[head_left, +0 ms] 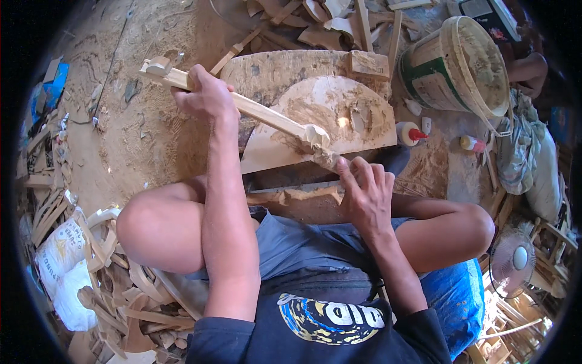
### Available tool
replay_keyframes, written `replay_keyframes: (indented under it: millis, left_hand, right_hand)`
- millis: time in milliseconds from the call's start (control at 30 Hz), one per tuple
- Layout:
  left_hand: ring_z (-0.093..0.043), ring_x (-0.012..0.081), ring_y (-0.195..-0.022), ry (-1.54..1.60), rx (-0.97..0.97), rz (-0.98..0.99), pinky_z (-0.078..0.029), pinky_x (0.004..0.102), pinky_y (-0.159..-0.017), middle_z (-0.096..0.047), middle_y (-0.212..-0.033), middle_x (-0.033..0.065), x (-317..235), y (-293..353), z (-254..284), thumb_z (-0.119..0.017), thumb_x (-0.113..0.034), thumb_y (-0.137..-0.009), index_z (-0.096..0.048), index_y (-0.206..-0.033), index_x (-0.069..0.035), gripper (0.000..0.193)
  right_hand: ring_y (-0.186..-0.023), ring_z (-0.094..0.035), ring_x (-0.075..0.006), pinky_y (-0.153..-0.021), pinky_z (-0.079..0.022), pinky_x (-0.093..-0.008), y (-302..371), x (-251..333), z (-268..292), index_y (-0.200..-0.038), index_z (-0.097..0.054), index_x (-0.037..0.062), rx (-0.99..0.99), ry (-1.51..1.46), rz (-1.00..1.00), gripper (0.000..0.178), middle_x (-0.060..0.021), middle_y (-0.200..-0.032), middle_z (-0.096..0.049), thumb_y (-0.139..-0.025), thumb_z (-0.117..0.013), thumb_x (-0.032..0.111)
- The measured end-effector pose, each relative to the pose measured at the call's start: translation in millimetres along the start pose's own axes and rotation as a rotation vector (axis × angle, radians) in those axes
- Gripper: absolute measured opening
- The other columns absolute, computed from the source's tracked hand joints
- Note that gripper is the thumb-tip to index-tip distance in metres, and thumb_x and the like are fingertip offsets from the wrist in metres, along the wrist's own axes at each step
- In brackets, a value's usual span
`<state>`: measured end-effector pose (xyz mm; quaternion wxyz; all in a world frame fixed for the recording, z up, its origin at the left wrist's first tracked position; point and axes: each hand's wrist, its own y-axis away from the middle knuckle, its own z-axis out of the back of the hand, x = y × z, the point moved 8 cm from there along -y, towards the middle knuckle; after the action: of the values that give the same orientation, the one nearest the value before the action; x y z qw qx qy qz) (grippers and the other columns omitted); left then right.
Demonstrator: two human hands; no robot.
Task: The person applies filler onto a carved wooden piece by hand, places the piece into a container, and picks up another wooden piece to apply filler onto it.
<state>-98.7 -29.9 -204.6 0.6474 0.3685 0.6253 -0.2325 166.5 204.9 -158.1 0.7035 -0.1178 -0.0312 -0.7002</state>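
Note:
A long pale wooden piece (267, 115) slants across the front of me, its far left end notched and its near right end carved. My left hand (208, 96) is closed around it near the far end. At the near end, a lump of brownish paste (324, 156) clings to the wood. The curled fingers of my right hand (367, 193) press on that end, thumb and forefinger against it; the grip is partly hidden. Beneath the piece lies a half-round pale board (264, 145) smeared with the same brownish paste.
Behind the board are a worn wooden slab (260, 70) and a wood block (370, 64). To the right stand a paste-stained bucket (424, 70), a red-capped bottle (407, 134) and a fan (512, 261). Wood offcuts (145, 282) pile at left. Part of another person (528, 70) shows far right.

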Motion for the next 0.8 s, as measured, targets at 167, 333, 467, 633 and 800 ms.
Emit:
replay_keyframes:
  millis: [167, 333, 467, 633, 800]
  left_hand:
    - [-0.06, 0.0194, -0.053, 0.028, 0.045, -0.045, -0.054, 0.0329, -0.047, -0.062, -0.097, 0.0172, -4, 2, -4, -0.064, -0.021, -0.097, -0.037, -0.15, 0.008, 0.067]
    - [-0.06, 0.0207, -0.052, 0.031, 0.088, -0.047, -0.054, 0.0337, -0.047, -0.062, -0.098, 0.0185, -9, 4, -9, -0.063, -0.02, -0.097, -0.037, -0.149, 0.009, 0.065]
    - [-0.061, 0.022, -0.051, 0.021, 0.096, -0.084, -0.054, 0.0341, -0.047, -0.061, -0.097, 0.0181, -13, 5, -8, -0.061, -0.02, -0.098, -0.037, -0.149, 0.009, 0.063]
    - [-0.061, 0.0217, -0.05, 0.019, 0.128, -0.104, -0.054, 0.0337, -0.047, -0.061, -0.089, 0.0168, -22, 12, -14, -0.06, -0.02, -0.098, -0.041, -0.142, 0.009, 0.056]
    - [-0.06, 0.0216, -0.047, -0.003, 0.122, -0.113, -0.054, 0.0338, -0.046, -0.06, -0.081, 0.015, -27, 16, -15, -0.061, -0.021, -0.098, -0.043, -0.136, 0.008, 0.051]
  right_hand:
    - [-0.101, -0.059, -0.0269, -0.081, -0.042, -0.0441, -12, -1, 1, -0.137, -0.071, 0.011, -0.025, 0.045, 0.023, 0.056, -0.0096, -0.122, -0.063, -0.081, -0.07, 0.011]
    - [-0.1, -0.057, -0.0257, -0.079, -0.041, -0.0431, -17, 9, 15, -0.135, -0.073, 0.0111, 0.06, 0.182, 0.049, 0.047, -0.0086, -0.121, -0.063, -0.089, -0.066, 0.015]
    - [-0.1, -0.057, -0.0255, -0.078, -0.04, -0.0427, -21, 11, 16, -0.135, -0.073, 0.0115, 0.093, 0.217, 0.069, 0.05, -0.0075, -0.122, -0.063, -0.086, -0.07, 0.015]
    - [-0.097, -0.056, -0.0251, -0.076, -0.04, -0.0422, -18, 12, 12, -0.134, -0.074, 0.0112, 0.052, 0.221, 0.09, 0.044, -0.0075, -0.116, -0.062, -0.092, -0.065, 0.019]
    - [-0.101, -0.058, -0.027, -0.08, -0.041, -0.0437, -20, 12, 19, -0.135, -0.073, 0.0125, 0.158, 0.246, 0.016, 0.053, -0.0082, -0.123, -0.064, -0.082, -0.071, 0.012]
